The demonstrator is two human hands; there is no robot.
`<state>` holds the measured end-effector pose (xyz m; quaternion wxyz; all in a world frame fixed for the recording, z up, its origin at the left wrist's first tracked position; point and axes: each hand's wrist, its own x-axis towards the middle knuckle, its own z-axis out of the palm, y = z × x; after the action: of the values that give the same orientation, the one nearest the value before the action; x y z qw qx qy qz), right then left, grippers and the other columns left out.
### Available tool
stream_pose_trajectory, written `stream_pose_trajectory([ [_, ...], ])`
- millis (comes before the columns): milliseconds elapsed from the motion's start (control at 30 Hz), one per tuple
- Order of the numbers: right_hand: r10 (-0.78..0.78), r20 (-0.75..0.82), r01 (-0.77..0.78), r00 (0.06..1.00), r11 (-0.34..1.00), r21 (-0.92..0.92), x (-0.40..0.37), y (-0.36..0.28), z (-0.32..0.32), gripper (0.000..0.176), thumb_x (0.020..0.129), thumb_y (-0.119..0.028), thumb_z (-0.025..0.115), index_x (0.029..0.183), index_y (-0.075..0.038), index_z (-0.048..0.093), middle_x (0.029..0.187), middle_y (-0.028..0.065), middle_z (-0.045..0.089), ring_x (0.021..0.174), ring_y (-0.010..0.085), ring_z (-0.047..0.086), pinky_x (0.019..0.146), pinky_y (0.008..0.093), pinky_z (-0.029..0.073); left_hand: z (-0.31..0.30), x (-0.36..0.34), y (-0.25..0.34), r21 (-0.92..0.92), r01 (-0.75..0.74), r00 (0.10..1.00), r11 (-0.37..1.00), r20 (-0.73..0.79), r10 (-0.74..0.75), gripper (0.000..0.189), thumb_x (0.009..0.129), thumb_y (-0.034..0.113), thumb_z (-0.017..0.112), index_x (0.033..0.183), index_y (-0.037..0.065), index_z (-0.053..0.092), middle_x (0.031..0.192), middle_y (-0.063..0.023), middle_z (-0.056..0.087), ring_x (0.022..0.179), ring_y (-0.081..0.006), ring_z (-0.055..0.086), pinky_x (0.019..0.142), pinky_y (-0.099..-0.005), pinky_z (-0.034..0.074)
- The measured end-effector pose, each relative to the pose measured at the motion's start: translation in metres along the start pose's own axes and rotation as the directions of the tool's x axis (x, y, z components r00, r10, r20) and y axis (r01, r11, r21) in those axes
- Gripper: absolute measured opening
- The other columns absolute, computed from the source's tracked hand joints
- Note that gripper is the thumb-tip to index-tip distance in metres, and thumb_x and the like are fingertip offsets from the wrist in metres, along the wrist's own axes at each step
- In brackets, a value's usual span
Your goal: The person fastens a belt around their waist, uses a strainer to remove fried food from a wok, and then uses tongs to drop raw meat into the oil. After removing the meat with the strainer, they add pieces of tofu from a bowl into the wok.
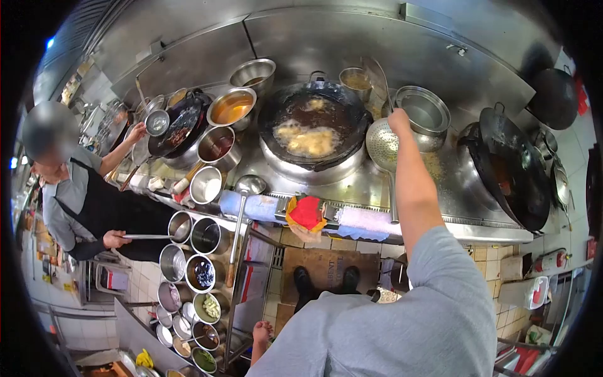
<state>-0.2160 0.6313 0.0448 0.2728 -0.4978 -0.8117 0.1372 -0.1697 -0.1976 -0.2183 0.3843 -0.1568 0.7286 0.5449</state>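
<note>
My right hand (399, 119) reaches over the stove and is closed around a thin metal ladle handle (380, 78) that slants up to the left. Just under the hand, a round perforated skimmer (382, 146) leans on the stove top beside an empty steel basin (424, 110). The big centre wok (312, 125) holds dark oil with pale battered pieces frying. My left hand (260, 331) hangs low by my side, near the floor shelf, holding nothing. My grey sleeve fills the lower right.
A dark wok (510, 164) sits at the right. Bowls of sauce (231, 107) and steel pots (207, 185) crowd the left. A red cloth (307, 212) lies on the stove's front edge. A co-worker at left holds a small ladle (157, 122) over another wok. Seasoning tins (200, 273) line a rack.
</note>
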Motion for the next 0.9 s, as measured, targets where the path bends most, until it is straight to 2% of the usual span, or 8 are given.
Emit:
stream_pose_trajectory([
  [67,0.053,0.084,-0.052,0.995,0.999,-0.009,0.007,-0.002,-0.001,0.027,0.081,-0.012,0.045,0.101,0.001,0.058,0.099,0.0226,0.060,0.093,0.0386,0.057,0.082,0.0439,0.044,0.004,-0.023,-0.007,0.094,-0.010,0.999,0.996,-0.035,0.013,0.010,0.086,0.014,0.056,0.081,0.008,0.050,0.064,-0.0056,0.052,0.053,-0.0156,0.050,0.045,-0.0282,0.042],
  [167,-0.112,-0.093,0.118,0.989,0.991,0.056,-0.047,-0.012,-0.028,0.030,0.080,-0.013,0.048,0.104,0.000,0.059,0.097,0.0225,0.061,0.091,0.0391,0.058,0.080,0.0436,0.045,-0.018,-0.013,-0.065,-0.213,-0.029,0.999,0.977,0.024,0.035,0.004,0.083,0.014,0.056,0.081,0.010,0.054,0.070,-0.0070,0.058,0.060,-0.0200,0.056,0.051,-0.0314,0.044],
  [200,-0.117,-0.084,0.122,0.990,0.991,0.053,-0.066,-0.019,-0.041,0.030,0.080,-0.013,0.048,0.104,0.000,0.059,0.097,0.0225,0.061,0.091,0.0391,0.058,0.080,0.0436,0.045,-0.031,0.014,-0.109,0.568,0.012,0.996,0.823,-0.080,0.040,0.015,0.083,0.022,0.054,0.090,0.009,0.059,0.081,-0.0093,0.064,0.074,-0.0246,0.060,0.062,-0.0357,0.047],
  [267,0.056,0.125,-0.099,0.991,0.922,0.374,-0.101,-0.034,-0.057,0.027,0.080,-0.016,0.050,0.101,-0.003,0.060,0.092,0.0230,0.062,0.090,0.0384,0.059,0.079,0.0426,0.045,-0.027,0.014,-0.105,0.662,-0.031,1.000,0.749,0.018,0.025,0.023,0.083,0.026,0.054,0.095,0.008,0.059,0.088,-0.0102,0.064,0.081,-0.0258,0.060,0.068,-0.0368,0.046],
  [300,0.062,0.132,-0.106,0.989,0.925,0.365,-0.105,-0.034,-0.050,0.027,0.080,-0.016,0.050,0.101,-0.003,0.060,0.092,0.0230,0.062,0.090,0.0384,0.059,0.079,0.0426,0.045,-0.026,0.011,-0.105,0.742,-0.095,0.993,0.664,0.120,0.008,0.031,0.083,0.031,0.053,0.101,0.007,0.059,0.095,-0.0110,0.065,0.089,-0.0269,0.060,0.073,-0.0379,0.046],
  [500,-0.147,0.368,0.058,0.918,0.968,0.242,-0.124,-0.026,0.005,0.028,0.085,-0.014,0.046,0.105,0.000,0.058,0.073,0.0135,0.063,0.068,0.0233,0.061,0.065,0.0350,0.046,-0.030,0.002,-0.135,0.416,-0.049,0.995,0.908,0.101,0.007,0.024,0.086,0.030,0.051,0.096,0.009,0.056,0.085,-0.0056,0.061,0.075,-0.0183,0.058,0.060,-0.0310,0.043],
  [633,-0.273,0.324,0.219,0.906,0.956,0.194,-0.160,-0.027,0.009,0.025,0.084,-0.013,0.047,0.105,-0.006,0.059,0.075,0.0167,0.062,0.070,0.0294,0.061,0.067,0.0401,0.047,-0.001,0.060,0.013,0.089,-0.023,0.999,0.996,0.048,0.019,0.020,0.088,0.029,0.050,0.092,0.011,0.054,0.077,-0.0013,0.058,0.064,-0.0115,0.056,0.050,-0.0254,0.040],
  [900,-0.328,0.384,0.362,0.863,0.932,-0.017,-0.218,-0.026,0.000,0.037,0.087,-0.019,0.046,0.124,-0.013,0.048,0.097,0.0214,0.057,0.088,0.0386,0.057,0.076,0.0467,0.046,0.033,0.057,0.057,0.184,0.011,0.998,0.983,0.065,-0.024,0.017,0.087,0.029,0.050,0.091,0.012,0.053,0.075,-0.0017,0.058,0.063,-0.0123,0.056,0.046,-0.0257,0.038],
])
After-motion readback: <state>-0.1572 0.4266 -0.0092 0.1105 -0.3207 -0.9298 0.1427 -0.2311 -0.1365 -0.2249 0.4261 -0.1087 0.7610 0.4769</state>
